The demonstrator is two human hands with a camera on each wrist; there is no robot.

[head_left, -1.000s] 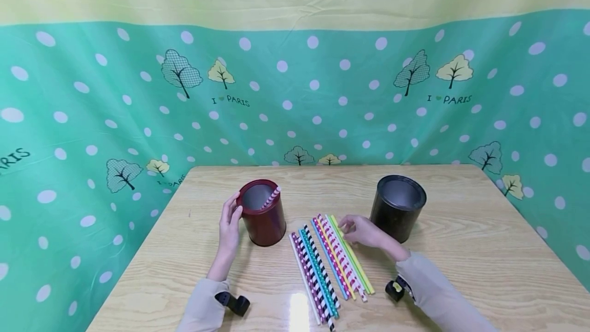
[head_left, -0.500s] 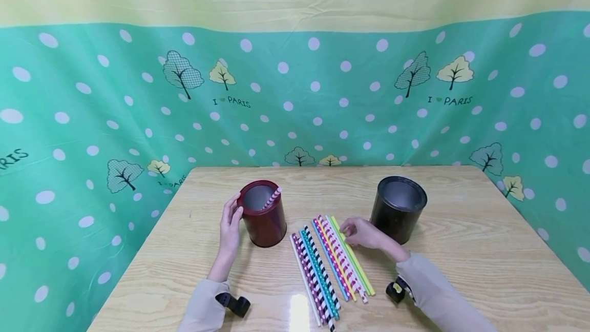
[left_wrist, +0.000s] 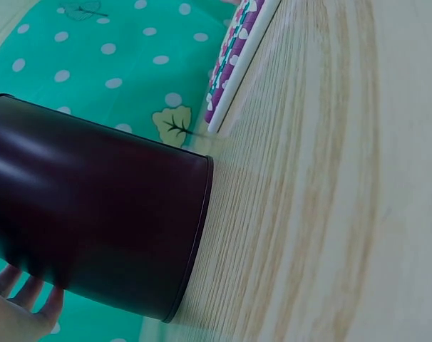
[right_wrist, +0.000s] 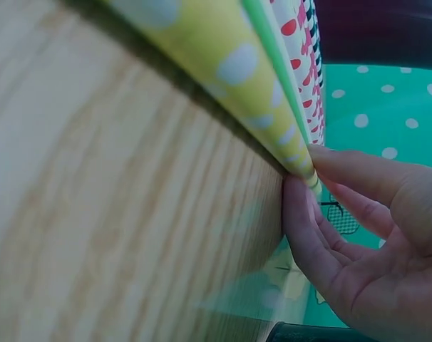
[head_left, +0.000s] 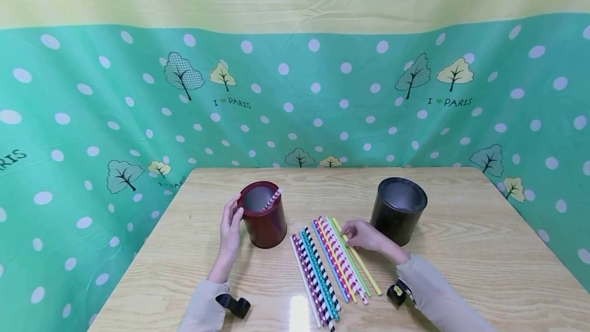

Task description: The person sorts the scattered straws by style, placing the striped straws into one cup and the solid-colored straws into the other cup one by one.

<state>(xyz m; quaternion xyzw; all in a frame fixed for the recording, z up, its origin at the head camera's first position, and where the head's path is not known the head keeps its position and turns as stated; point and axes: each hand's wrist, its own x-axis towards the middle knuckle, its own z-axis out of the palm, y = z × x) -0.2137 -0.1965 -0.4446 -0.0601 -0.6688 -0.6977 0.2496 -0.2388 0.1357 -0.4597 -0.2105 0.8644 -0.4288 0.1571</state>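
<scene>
In the head view my left hand (head_left: 229, 227) touches the left side of a dark red can (head_left: 267, 229) near its rim. Its fingertips (left_wrist: 50, 305) rest against the can wall in the left wrist view. A purple-and-white striped paper straw (head_left: 273, 199) leans inside that can. My right hand (head_left: 364, 235) pinches the upper part of a yellow paper straw with white dots (head_left: 369, 273) between thumb and fingers. This straw lies along the table, at the right end of the row, beside a bright green straw (head_left: 358, 273).
Several patterned straws (head_left: 318, 281) lie side by side between the cans, some striped, some dotted. A black can (head_left: 396, 214) stands upright behind my right hand. The wooden table (head_left: 484, 250) ends at a green dotted cloth (head_left: 318, 101) at the back.
My right fingers have closed on the yellow straw. Its near end has shifted slightly right, opening a gap from the green straw. My left hand stays at the red can.
</scene>
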